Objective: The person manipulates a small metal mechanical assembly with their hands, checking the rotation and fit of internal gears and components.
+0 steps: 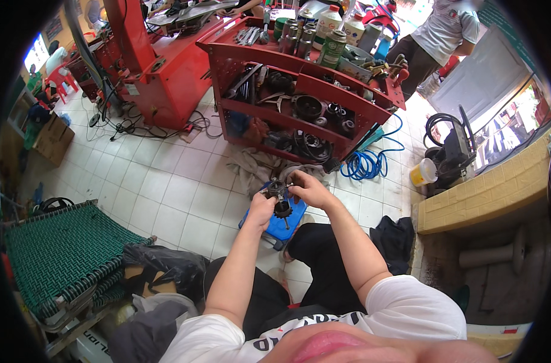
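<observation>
Black gear part (281,199) btwn both hands, left hand (261,209) & right hand (307,187).

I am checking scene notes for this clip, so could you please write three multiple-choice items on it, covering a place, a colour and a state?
1. Where does the gear part sit?
A. Over the blue stool
B. On the green cot
C. On the cart's top shelf

2. What colour is the tool cart?
A. Yellow
B. Red
C. White

3. How do the hands stand?
A. Both rest empty on the floor
B. Both are on the gear part
C. One holds a bottle

Answers:
1 A, the part is held just above the stool in front of the knees.
2 B, its frame and shelves are red.
3 B, the left hand and right hand both grip the dark part.
</observation>
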The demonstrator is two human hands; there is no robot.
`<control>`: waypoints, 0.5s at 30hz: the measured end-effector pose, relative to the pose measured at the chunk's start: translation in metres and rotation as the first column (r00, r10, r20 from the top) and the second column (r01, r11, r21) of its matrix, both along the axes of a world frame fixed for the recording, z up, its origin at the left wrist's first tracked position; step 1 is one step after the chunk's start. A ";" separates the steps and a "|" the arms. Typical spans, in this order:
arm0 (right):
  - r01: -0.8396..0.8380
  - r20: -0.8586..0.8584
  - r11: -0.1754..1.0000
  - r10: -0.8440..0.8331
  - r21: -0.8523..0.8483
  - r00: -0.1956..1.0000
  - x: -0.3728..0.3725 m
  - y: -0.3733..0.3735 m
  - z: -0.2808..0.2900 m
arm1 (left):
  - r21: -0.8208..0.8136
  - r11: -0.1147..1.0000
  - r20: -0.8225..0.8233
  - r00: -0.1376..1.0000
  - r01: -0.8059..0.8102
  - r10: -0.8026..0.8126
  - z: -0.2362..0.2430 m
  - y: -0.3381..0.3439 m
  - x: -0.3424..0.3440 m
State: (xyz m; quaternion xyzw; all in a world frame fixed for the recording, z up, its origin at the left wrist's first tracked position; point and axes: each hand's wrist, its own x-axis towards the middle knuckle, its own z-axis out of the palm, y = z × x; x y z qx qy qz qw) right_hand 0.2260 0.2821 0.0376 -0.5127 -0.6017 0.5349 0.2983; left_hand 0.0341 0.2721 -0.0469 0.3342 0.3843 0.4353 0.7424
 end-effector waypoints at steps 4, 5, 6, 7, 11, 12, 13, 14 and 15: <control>-0.049 0.091 0.999 0.051 -0.018 0.995 0.004 0.006 -0.007 | -0.006 1.000 0.050 0.999 0.004 -0.004 -0.002 0.001 0.001; -0.057 0.110 0.998 0.061 -0.037 0.992 0.004 0.007 -0.008 | -0.013 1.000 0.050 0.999 0.006 -0.005 -0.004 0.001 0.001; -0.030 0.076 0.999 0.031 -0.015 0.997 0.002 0.006 -0.008 | -0.021 1.000 0.049 0.999 0.006 -0.005 -0.005 0.001 0.000; -0.002 0.041 1.000 0.001 0.006 0.999 0.001 0.003 -0.007 | -0.029 1.000 0.049 0.999 0.006 -0.005 -0.006 0.001 -0.001; 0.005 0.001 0.999 -0.005 0.042 1.000 -0.003 0.000 -0.002 | -0.026 1.000 0.032 0.999 0.008 -0.007 -0.011 0.003 -0.002; -0.008 0.028 1.000 0.008 0.028 1.000 -0.002 0.001 -0.002 | -0.023 1.000 0.035 0.999 0.004 -0.003 -0.012 0.003 -0.001; -0.021 0.054 1.000 0.021 0.014 0.998 -0.002 0.003 -0.002 | -0.020 1.000 0.037 0.999 0.000 0.000 -0.014 0.003 -0.001; -0.035 0.080 0.999 0.034 0.001 0.996 -0.001 0.004 -0.001 | -0.018 1.000 0.039 0.999 -0.002 0.003 -0.015 0.003 -0.001; -0.033 0.087 0.999 0.033 0.001 0.996 0.000 0.004 -0.002 | -0.020 1.000 0.042 0.999 -0.001 0.002 -0.016 0.003 0.000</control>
